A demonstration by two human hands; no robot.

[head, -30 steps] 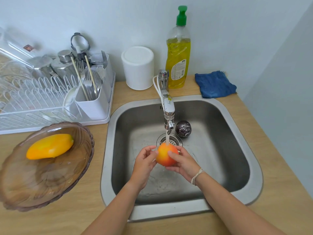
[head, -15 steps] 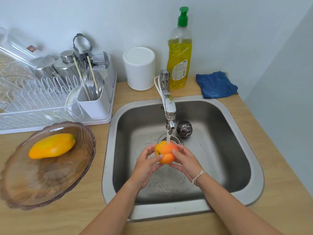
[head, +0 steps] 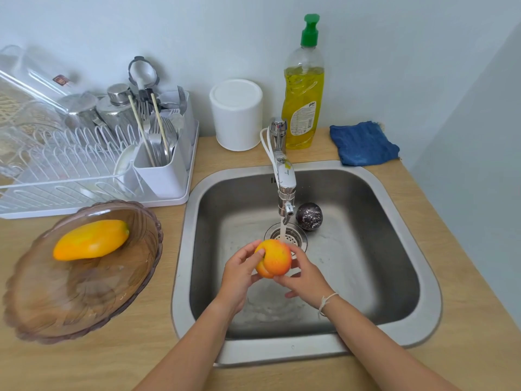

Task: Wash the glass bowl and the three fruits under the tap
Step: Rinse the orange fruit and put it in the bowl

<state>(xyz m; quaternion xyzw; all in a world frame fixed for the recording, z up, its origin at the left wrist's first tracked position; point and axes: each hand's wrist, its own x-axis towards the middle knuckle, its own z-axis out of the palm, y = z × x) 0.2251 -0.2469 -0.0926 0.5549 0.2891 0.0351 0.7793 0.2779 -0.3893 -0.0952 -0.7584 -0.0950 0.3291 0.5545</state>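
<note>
both hands, left hand (head: 239, 273) and right hand (head: 306, 277), curl fingers round the peach (head: 275, 259) below the tap (head: 285, 193) stream. yellow mango (head: 90, 239) lies in the glass bowl (head: 42, 311); dark fruit (head: 308, 216) sits in the sink (head: 394, 249).

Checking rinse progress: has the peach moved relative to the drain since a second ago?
Yes, slightly. The peach now sits just nearer the viewer than the drain, out from under the water stream.
</note>
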